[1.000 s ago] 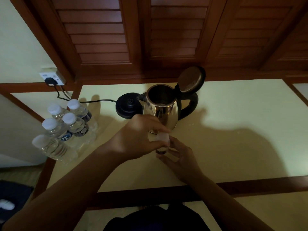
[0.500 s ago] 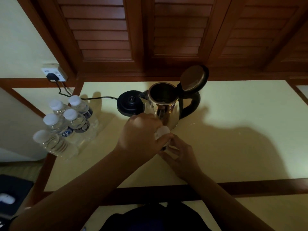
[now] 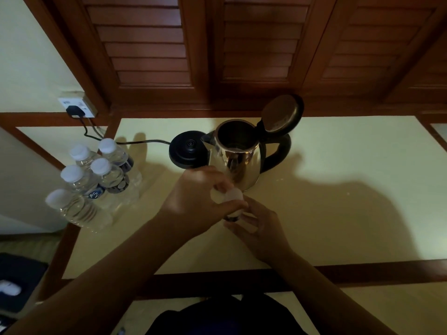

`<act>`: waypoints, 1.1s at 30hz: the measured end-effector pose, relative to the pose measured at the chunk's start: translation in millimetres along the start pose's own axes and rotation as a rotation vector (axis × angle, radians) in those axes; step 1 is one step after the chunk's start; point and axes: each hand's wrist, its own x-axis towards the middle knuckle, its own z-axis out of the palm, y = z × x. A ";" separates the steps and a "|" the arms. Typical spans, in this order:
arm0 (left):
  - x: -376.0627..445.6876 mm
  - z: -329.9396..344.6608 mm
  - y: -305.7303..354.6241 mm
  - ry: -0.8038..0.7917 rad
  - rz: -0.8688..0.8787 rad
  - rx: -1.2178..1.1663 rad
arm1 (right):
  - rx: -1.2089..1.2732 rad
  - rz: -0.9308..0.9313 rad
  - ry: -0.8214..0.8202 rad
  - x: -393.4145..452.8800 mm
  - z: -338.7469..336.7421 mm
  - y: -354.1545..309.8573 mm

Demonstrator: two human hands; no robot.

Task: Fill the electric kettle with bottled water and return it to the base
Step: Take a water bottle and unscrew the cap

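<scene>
Cap (image 3: 229, 195) turned further; steel kettle (image 3: 238, 158) gapes open.

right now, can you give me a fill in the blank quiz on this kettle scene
1. The kettle stands on the table with its lid ____.
2. The kettle sits ____ the black base, not on it.
3. The number of capped bottles grouped at the table's left edge is ____.
4. The left hand grips the white ____ of the bottle that the right hand holds.

Missing words: open; beside; five; cap
</scene>
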 end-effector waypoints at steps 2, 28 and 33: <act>1.9 -2.5 -1.3 -0.061 0.032 0.030 | 0.015 -0.002 -0.026 0.1 0.3 -1.6; 121.0 232.2 88.2 -0.399 0.038 0.064 | -0.038 0.116 0.591 -33.8 -220.5 85.8; 175.2 302.0 117.8 -0.410 0.000 0.228 | -0.093 0.133 0.643 -19.0 -299.1 116.6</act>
